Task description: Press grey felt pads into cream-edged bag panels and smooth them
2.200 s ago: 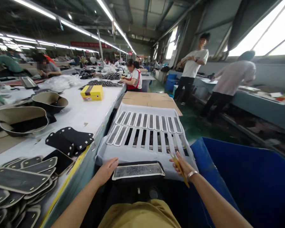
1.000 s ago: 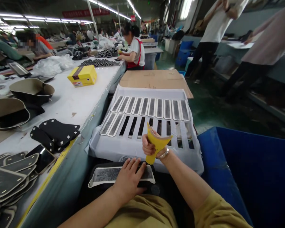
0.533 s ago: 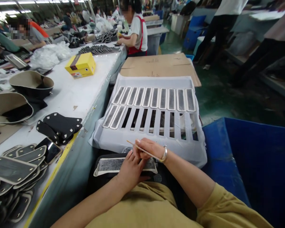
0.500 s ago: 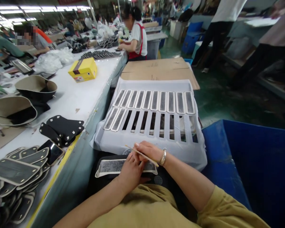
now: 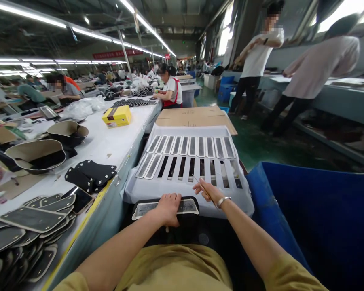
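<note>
Across my lap lies a long dark grey rectangular panel with a pale edge (image 5: 189,206), set on something black. My left hand (image 5: 169,208) is closed over its middle, fingers across the far edge and thumb on the near side. To the right and a little higher, my right hand (image 5: 206,190) holds a thin pointed wooden stick (image 5: 211,199), with some fingers loosely spread. The stick is apart from the panel. Just beyond my hands, a white sheet with rectangular slots (image 5: 133,190) carries similar pale-edged panels (image 5: 184,145) in a row, with two more in the front row.
On the left, a white worktable (image 5: 121,141) holds a yellow box (image 5: 117,116), black curved pieces (image 5: 91,173) and stacked dark panels (image 5: 33,220). A blue bin (image 5: 279,210) stands at my right. Cardboard (image 5: 194,117) lies behind the sheet. Several people work further off.
My right hand has moved up and right, away from my left hand, carrying the stick. My left hand now grips over the panel's middle. The view has tilted upward.
</note>
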The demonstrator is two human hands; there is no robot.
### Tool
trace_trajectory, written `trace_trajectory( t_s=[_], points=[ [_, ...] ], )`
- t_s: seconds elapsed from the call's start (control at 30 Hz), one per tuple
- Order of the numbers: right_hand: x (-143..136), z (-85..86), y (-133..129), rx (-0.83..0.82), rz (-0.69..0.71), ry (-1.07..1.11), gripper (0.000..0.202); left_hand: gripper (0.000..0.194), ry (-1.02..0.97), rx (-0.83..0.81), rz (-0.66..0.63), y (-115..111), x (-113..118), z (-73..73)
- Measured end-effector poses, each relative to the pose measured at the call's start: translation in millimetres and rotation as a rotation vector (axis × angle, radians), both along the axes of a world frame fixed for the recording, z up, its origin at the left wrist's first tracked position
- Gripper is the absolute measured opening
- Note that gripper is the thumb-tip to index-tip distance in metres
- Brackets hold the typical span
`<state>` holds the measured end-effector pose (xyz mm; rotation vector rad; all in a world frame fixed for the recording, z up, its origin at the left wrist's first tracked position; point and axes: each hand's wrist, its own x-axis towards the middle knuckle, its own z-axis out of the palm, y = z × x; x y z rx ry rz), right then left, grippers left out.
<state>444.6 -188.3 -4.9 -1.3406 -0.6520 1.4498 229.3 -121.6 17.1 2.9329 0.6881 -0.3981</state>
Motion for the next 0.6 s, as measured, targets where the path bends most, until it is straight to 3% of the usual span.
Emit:
trace_trajectory(
  t_s=[0.2, 0.4, 0.6],
  points=[
    [-23, -12.3, 1, -0.148, 0.180, 0.019, 0.062, 0.082, 0.029, 0.027, -0.122, 7, 1, 7.9],
    [-29, -18.8, -19, -0.163, 0.168, 0.034, 0.060, 0.083, 0.067, -0.029, -0.287, 16, -3, 9.1],
    [-51, -14.0, -32, -0.175, 0.091, 0.065, 0.058, 0.076, 0.075, 0.018, -0.592, 40, -1, 16.9]
  ],
)
